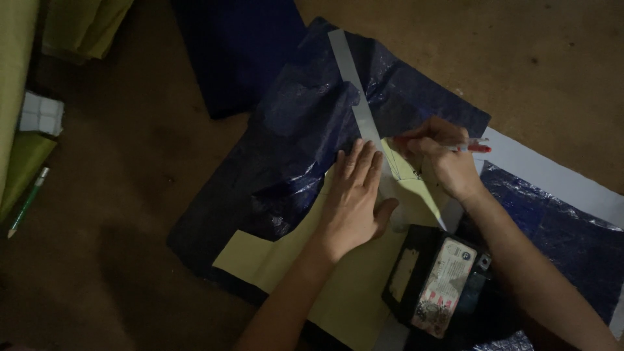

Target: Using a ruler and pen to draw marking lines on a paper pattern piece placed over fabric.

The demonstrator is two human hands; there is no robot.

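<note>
My left hand lies flat, fingers together, pressing on a long metal ruler and a pale yellow paper pattern. My right hand grips a red pen with its tip at the ruler's edge on the yellow pattern. Both the pattern and the ruler rest on dark blue shiny fabric spread over a brown surface.
A black box-shaped battery with a pale label sits on the pattern near my right forearm. Green fabric and a green pencil lie at the left, next to a small white block. A white strip borders more blue fabric at right.
</note>
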